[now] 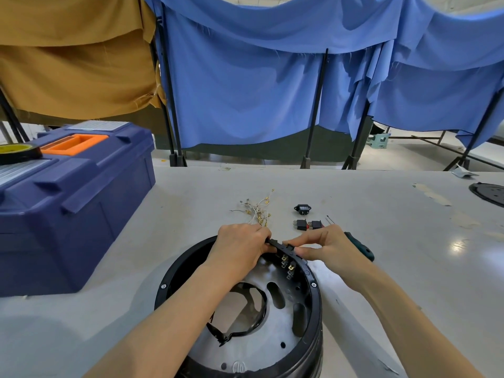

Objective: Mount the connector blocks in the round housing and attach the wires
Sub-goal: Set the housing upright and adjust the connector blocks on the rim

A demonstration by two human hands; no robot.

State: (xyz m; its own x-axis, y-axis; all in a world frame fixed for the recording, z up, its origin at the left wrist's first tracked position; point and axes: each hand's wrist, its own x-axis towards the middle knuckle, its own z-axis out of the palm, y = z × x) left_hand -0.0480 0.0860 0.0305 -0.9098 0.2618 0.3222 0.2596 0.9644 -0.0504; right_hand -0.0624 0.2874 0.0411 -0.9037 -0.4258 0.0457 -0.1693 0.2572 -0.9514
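Round housing (313,285), black-rimmed with a grey slotted floor, stands on the bench (381,241) directly before the person. Two connector blocks (287,264) already sit inside its far wall, brass tabs facing inward.

The left hand (241,246) curls over the housing's far rim and grips it, apparently to keep the shell from turning. The right hand (327,245) pinches the same rim from outside, thumb and forefinger closed on the wall just above the blocks, probably seating or checking one.

Beyond the housing's far rim lie the wires (259,211), a loose tangle with brass ends, not yet attached. To the right of them, also beyond the rim, wait two spare blocks (301,224) and a black socket (302,209).

A screwdriver (360,248) rests just right of the housing, partly hidden by the right hand. A blue toolbox (68,214) stands to the housing's left, well apart. Both forearms cross over the housing's opening and crowd the access to the tabs.
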